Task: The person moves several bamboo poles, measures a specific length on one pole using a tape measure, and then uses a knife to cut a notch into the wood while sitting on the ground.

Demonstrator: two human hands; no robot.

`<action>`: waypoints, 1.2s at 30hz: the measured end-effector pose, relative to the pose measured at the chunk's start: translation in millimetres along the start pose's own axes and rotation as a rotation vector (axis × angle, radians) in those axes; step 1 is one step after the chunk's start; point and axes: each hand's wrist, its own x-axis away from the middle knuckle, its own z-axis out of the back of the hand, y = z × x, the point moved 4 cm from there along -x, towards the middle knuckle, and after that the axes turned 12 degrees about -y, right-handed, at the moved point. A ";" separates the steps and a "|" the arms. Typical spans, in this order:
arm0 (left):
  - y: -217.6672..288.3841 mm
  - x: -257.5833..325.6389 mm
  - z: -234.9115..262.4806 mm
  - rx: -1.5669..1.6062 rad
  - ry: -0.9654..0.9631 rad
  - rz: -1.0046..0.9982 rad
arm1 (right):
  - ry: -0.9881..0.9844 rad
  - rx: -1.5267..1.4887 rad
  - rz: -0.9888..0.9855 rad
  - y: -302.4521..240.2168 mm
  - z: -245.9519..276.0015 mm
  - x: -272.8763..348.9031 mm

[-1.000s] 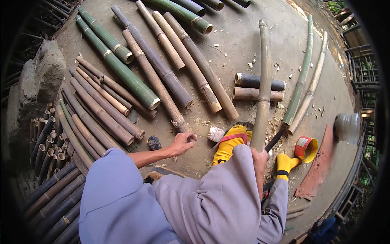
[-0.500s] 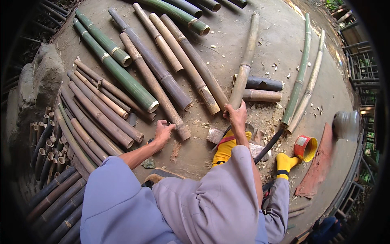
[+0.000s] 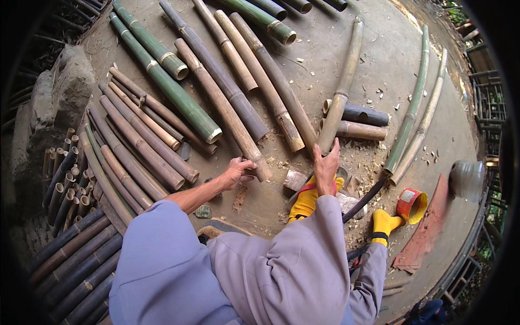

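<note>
Head view: red cup (image 3: pixel 411 205) on its side, contents unclear.

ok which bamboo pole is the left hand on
The brown pole whose cut end lies by the left hand; the green poles end farther left.

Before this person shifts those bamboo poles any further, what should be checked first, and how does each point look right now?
1. Right hand on the long curved pole: ok, it touches the near end, though how firmly it grips cannot be told.
2. Left hand on the brown pole: ok, the fingers rest at its cut end.
3. Neighbouring poles clear: not ok, the brown pole lies tight beside the grey pole.
4. Two short cut pieces beside the curved pole: not ok, close to its path.
5. Dark curved blade by the knees: cannot tell how sharp or secure it is.
6. Footing: not ok, shavings litter the ground.
</note>
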 end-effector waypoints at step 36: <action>18.0 95.3 1.5 -1.419 -0.016 -0.383 | 0.268 -0.438 -0.220 11.2 203.6 158.4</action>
